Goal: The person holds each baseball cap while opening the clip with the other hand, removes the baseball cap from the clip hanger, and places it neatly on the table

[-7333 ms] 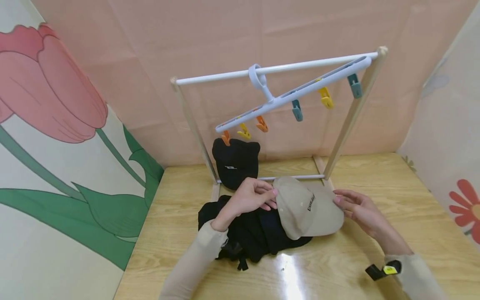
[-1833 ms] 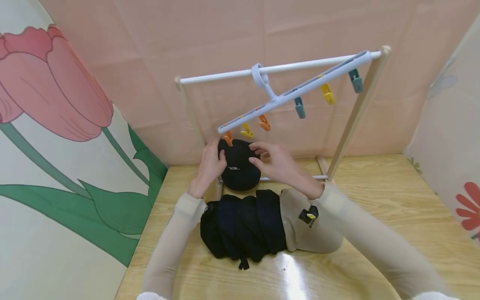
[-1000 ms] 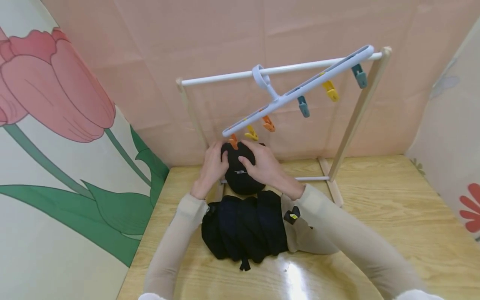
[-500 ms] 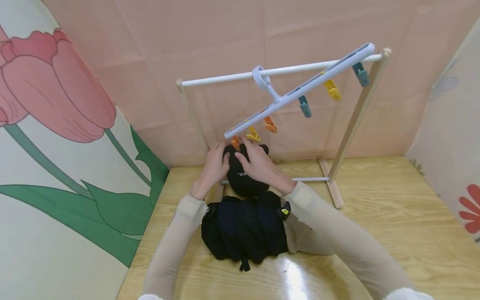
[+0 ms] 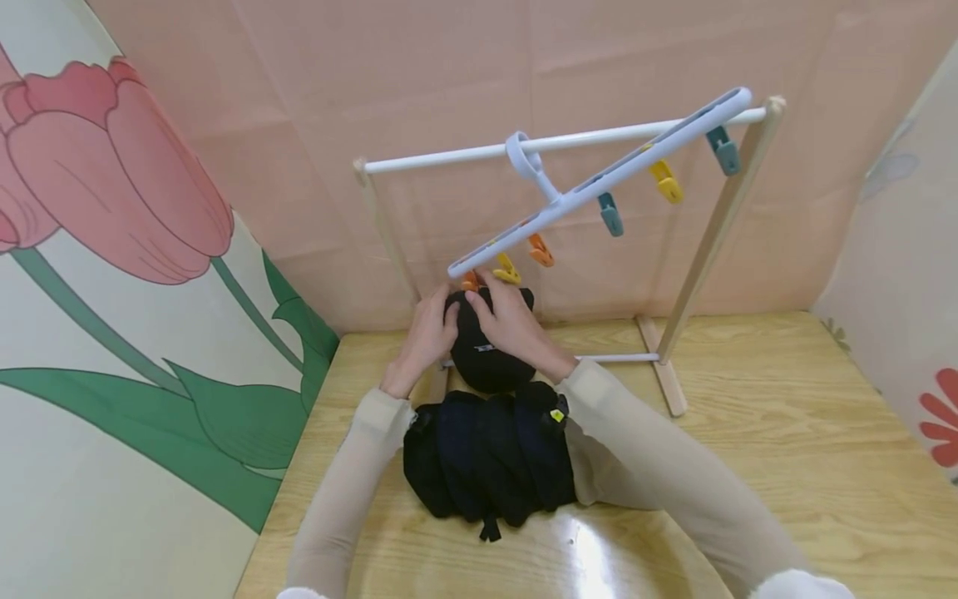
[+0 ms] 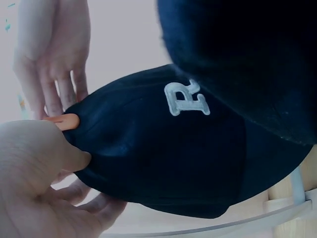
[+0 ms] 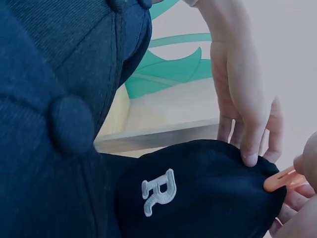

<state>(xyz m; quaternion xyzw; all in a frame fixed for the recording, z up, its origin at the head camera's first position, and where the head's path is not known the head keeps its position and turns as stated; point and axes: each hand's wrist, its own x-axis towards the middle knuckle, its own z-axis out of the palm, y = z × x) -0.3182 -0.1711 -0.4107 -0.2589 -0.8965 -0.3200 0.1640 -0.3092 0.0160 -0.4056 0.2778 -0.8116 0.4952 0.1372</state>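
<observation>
A black baseball cap (image 5: 486, 362) with a white embroidered letter hangs upright at the left end of the hanger (image 5: 599, 187). My left hand (image 5: 428, 333) pinches its left edge, thumb in front and fingers behind. In the right wrist view an orange clothespin (image 7: 283, 179) bites the cap's top edge. The fingers of my right hand (image 5: 516, 320) pinch that clothespin, the thumb in front. Closer to me lies a row of dark caps (image 5: 486, 457), with a beige cap (image 5: 609, 474) at its right end, partly hidden by my right sleeve.
The hanger hooks over the white top rail (image 5: 441, 156) of a wooden-legged rack and tilts up to the right. Yellow, orange and teal clothespins (image 5: 610, 215) hang along it. The rack's right foot (image 5: 662, 370) rests on the wooden table (image 5: 786, 449).
Earlier both hands were at the beige cap; since then they moved to the hanging black cap. The cap shifted slightly right, and my right thumb moved up from the cap onto the orange clothespin.
</observation>
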